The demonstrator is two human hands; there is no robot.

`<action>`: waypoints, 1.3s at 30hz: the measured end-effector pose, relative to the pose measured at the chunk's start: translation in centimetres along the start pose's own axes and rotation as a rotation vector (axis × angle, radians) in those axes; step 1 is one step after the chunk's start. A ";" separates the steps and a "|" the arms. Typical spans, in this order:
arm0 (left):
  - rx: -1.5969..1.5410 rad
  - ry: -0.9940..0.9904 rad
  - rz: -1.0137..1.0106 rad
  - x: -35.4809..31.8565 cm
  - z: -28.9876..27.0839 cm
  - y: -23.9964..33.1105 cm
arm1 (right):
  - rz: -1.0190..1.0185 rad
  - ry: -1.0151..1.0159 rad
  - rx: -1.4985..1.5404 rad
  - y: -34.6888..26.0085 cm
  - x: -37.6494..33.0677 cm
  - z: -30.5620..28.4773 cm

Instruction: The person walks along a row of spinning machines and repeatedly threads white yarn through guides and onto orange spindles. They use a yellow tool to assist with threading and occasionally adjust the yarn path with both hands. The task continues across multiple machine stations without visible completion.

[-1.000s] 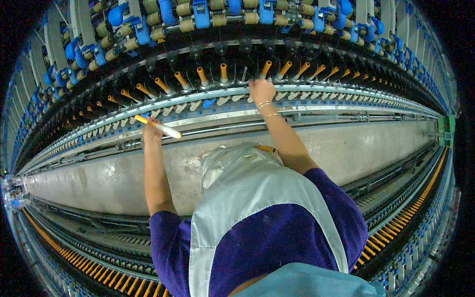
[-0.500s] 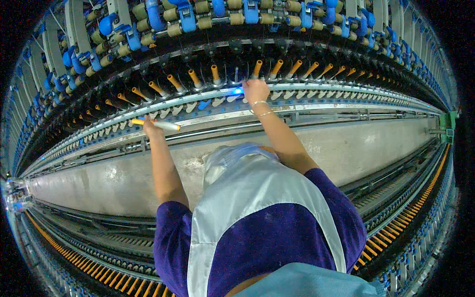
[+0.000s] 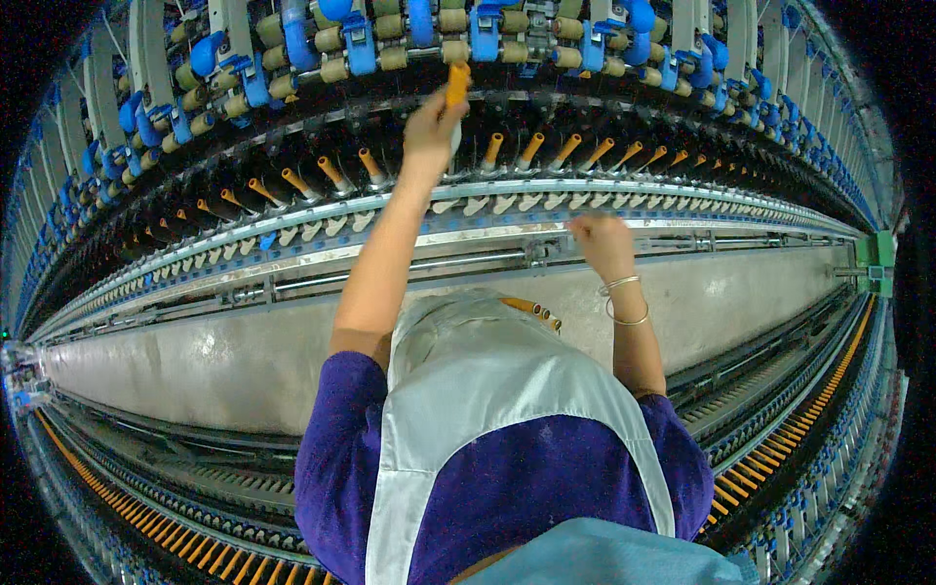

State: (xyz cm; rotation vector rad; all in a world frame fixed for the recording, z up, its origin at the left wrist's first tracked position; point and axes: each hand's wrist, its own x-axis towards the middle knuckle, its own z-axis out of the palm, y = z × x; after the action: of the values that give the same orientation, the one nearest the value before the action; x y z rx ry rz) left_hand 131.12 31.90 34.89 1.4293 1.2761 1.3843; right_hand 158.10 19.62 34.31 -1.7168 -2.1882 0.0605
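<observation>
My left hand (image 3: pixel 429 135) is closed round a spinning bobbin (image 3: pixel 457 86), held upright at the spindle row of a long spinning frame. The bobbin's orange top sticks up above my fingers, and a bit of white yarn shows beside them. Whether its lower end sits on a spindle is hidden. Orange bobbins (image 3: pixel 494 150) stand in the row on both sides of this hand. My right hand (image 3: pixel 604 242), slightly blurred, hovers in front of the machine's lower rail with its fingers curled in. What they hold, if anything, cannot be made out.
Blue arms and tan rollers (image 3: pixel 455 51) hang above the spindles. A pale metal rail (image 3: pixel 546 187) runs along the row. Several orange tubes (image 3: pixel 531 308) poke out of my white apron (image 3: pixel 487 361). Behind me stands another row of orange bobbins (image 3: pixel 751 468).
My left hand has risen from the lower rail to the spindle row, turning the bobbin from lying to upright. My right hand has left the spindles, moving down and to the right.
</observation>
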 end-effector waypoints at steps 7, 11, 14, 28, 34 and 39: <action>0.187 0.212 0.042 -1.6 2.0 -0.8 | -0.009 -0.476 0.724 3.9 -2.7 -5.1; 0.222 0.369 0.077 -2.5 4.8 -3.6 | 0.242 -0.264 1.251 2.9 0.0 -8.8; 0.378 0.310 -0.101 -3.1 5.7 -5.8 | -0.051 -0.059 1.657 0.2 3.7 -10.7; -1.017 0.485 -1.081 -10.3 5.8 -31.1 | -0.554 -0.118 1.421 -16.1 15.1 -21.5; -0.926 0.526 -1.350 -10.9 5.5 -30.9 | -0.060 0.487 0.140 -10.6 18.1 -7.9; -0.580 -0.325 -1.207 -12.8 0.7 -24.3 | -0.184 -0.483 -0.214 -6.8 4.3 11.2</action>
State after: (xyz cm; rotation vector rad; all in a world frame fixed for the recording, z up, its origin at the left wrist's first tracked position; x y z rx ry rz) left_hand 129.37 24.78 8.44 0.2844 1.0552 0.5471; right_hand 147.56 23.94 26.60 -1.7396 -2.7852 0.2224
